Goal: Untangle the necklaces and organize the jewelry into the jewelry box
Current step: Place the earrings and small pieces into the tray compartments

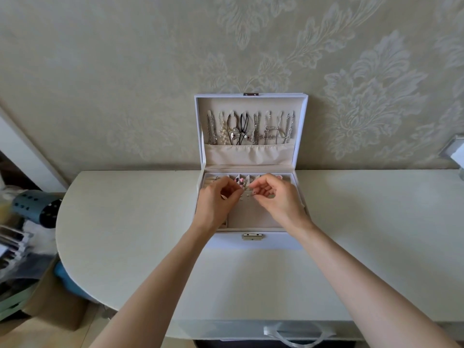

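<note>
Nearly done, seemingly — necklaces (pixel 251 129) hung untangled in the jewelry box (pixel 281 241) lid, left hand (pixel 218 199) and right hand (pixel 278 197) both pinching a tiny piece (pixel 253 194) above the tray (pixel 248 217).

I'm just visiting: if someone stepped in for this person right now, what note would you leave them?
Left hand and right hand: both are over the open white jewelry box, fingertips pinching a small silvery piece that is too small to identify.
The box stands on the white table, with its upright lid open.
Done: silvery and dark necklaces hang side by side on the lid's hooks, and small pieces sit in the back compartments.
Left: settle the pinched piece. The large beige front compartment looks mostly free.
</note>
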